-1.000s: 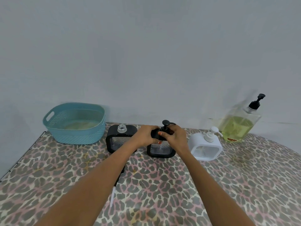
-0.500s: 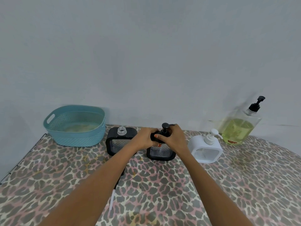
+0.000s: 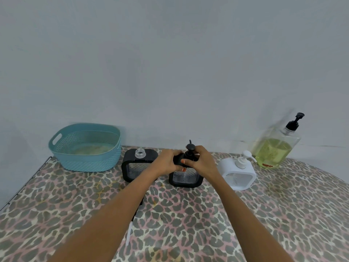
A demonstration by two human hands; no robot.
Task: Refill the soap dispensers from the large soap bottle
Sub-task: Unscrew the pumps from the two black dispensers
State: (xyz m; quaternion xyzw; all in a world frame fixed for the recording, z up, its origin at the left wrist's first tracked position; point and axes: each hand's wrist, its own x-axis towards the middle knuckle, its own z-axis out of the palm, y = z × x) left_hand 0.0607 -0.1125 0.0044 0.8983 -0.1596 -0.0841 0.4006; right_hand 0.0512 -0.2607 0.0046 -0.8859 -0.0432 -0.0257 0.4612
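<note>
A black square soap dispenser point(image 3: 186, 179) stands in the middle of the table. My left hand point(image 3: 166, 161) grips its upper left shoulder. My right hand point(image 3: 200, 160) curls round its black pump head point(image 3: 190, 148). To its left stands a second black dispenser point(image 3: 132, 167) with an open clear neck and no pump. A white dispenser point(image 3: 238, 173) with its pump on sits to the right. The large soap bottle point(image 3: 276, 148), holding yellow-green soap and topped by a black pump, stands at the back right by the wall.
A teal perforated basket point(image 3: 85, 148) sits at the back left. A loose pump with its white tube point(image 3: 129, 235) lies on the leopard-print tablecloth point(image 3: 283, 214), mostly hidden under my left forearm. The table's left edge point(image 3: 24, 184) has a thin metal rail.
Both hands stay on the middle black dispenser. My right hand's fingers have shifted round the pump head, whose nozzle now points away toward the wall.
</note>
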